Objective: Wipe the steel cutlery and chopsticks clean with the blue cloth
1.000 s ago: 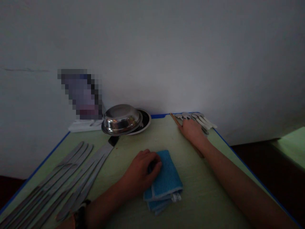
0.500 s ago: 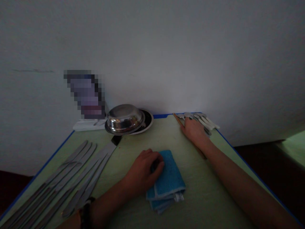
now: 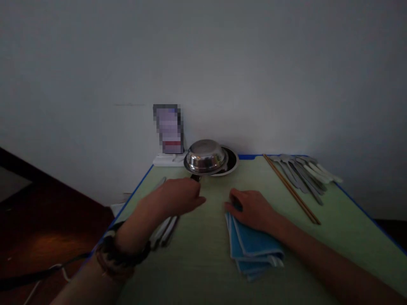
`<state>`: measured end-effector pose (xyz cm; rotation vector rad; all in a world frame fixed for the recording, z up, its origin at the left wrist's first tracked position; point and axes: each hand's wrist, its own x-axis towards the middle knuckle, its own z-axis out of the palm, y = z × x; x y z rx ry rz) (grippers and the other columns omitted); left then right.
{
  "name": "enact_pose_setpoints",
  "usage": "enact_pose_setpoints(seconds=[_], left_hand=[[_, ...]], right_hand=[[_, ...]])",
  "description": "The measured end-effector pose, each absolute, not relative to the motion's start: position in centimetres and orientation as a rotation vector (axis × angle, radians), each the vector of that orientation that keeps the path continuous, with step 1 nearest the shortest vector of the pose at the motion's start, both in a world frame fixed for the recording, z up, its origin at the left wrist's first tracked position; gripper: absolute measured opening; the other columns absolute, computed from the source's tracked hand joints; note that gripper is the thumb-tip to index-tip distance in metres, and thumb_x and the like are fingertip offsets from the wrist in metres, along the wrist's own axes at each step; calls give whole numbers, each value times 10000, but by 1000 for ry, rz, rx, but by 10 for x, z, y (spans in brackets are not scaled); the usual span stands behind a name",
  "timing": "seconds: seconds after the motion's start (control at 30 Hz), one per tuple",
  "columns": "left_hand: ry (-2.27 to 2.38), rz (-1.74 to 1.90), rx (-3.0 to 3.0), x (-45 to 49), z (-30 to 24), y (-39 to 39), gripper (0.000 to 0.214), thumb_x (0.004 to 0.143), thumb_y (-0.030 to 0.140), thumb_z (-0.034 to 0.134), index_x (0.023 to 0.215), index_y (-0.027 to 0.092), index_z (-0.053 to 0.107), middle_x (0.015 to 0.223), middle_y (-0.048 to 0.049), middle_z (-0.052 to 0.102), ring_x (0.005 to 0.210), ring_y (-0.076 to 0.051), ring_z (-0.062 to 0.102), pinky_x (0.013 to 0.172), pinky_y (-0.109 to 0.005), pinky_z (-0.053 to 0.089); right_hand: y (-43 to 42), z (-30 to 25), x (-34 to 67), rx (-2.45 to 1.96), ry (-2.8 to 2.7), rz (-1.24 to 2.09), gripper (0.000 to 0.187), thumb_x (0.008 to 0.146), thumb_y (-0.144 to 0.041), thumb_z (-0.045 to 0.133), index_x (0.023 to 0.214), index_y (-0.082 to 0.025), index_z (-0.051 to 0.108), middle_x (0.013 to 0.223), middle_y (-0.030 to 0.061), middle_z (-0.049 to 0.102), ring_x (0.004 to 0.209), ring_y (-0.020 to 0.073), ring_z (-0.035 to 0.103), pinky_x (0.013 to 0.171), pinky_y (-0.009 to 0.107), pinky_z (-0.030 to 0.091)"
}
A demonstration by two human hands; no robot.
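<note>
My left hand reaches over the table knives at the left, just in front of the metal bowl. Its thumb points right and its other fingers are hidden under the hand, so any hold cannot be made out. A dark piece shows past its knuckles. My right hand rests with curled fingers on the far edge of a folded blue cloth, thumb against the cloth. A pair of wooden chopsticks lies to the right of it.
An upside-down metal bowl sits on a dark-centred plate by the wall. Spoons and other cutlery, some white-handled, lie at the back right. A blurred-out screen stands on a white base. Blue edging borders the green table.
My left hand has left the cloth and moved over the knives. My right hand has come from the cutlery at the right onto the cloth. The view has turned left.
</note>
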<state>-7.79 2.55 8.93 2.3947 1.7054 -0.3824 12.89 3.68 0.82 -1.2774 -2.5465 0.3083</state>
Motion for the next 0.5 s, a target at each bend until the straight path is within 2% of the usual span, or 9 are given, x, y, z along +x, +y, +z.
enact_pose_setpoints(seconds=[0.07,0.13,0.27,0.37,0.43,0.5], left_hand=[[1900,-423,2328,-97,95,27,298,829,403,456,928,161,599,997,-125,638,852,-254,605,688,-342,457],[2072,-482,2198,-114,95,29,427,776,475,514,1047,150,577,1136,-172,583,967,-310,574,739,-392,465],[2219,-567,1969,-136,84,24,730,664,643,538,1173,120,534,1156,-230,568,966,-381,578,764,-481,468],[2297,-580,1863,-133,70,11,937,624,748,468,1299,98,435,1229,-270,513,1003,-431,557,787,-543,448],[2322,-490,1840,-125,58,0,985,653,790,360,1382,128,327,1366,-256,389,1156,-453,440,865,-589,389],[2347,-407,1816,-114,45,-9,919,740,753,234,1423,138,226,1456,-237,236,1300,-442,231,867,-645,354]], right_hand=[[40,5,126,-1305,-2553,232,266,870,-419,398,815,-198,537,695,25,653,612,154,586,573,263,298],[46,4,123,-1332,-2544,180,272,880,-399,374,811,-199,545,709,34,666,620,160,599,574,267,295],[58,3,118,-1376,-2530,100,287,885,-386,351,793,-202,551,716,46,678,630,172,614,567,276,282],[61,2,115,-1400,-2509,80,272,878,-373,362,778,-201,548,720,48,681,642,176,618,566,275,278],[62,1,114,-1404,-2487,91,264,876,-364,368,767,-201,545,710,41,678,639,171,617,564,271,277],[62,1,115,-1398,-2471,112,256,876,-356,371,762,-204,543,695,30,672,627,163,613,561,266,276]])
